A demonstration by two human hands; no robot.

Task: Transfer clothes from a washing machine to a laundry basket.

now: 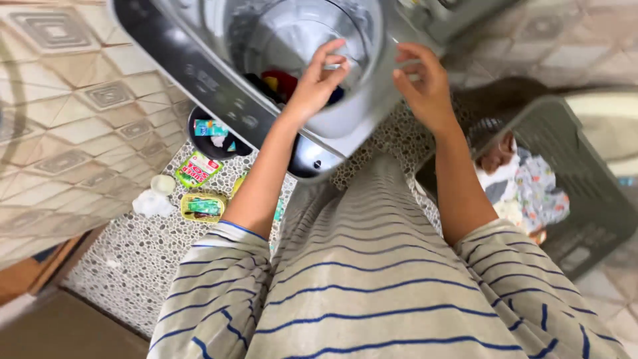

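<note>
Patterned tiles surround us as our left hand [319, 78] and right hand [423, 81] hover loosely spread, holding nothing, over the washing machine [319, 133] drum's clothes [282, 83] — fingers could catch on its rim.

One top-loading washing machine [266, 80] stands open, with two hands [319, 76] above its drum. One grey laundry basket [585, 199] sits beside it. On the pebbled floor [133, 259] lie perhaps three green packets [198, 169], one black dish [212, 133] and one white cup [162, 184].
</note>
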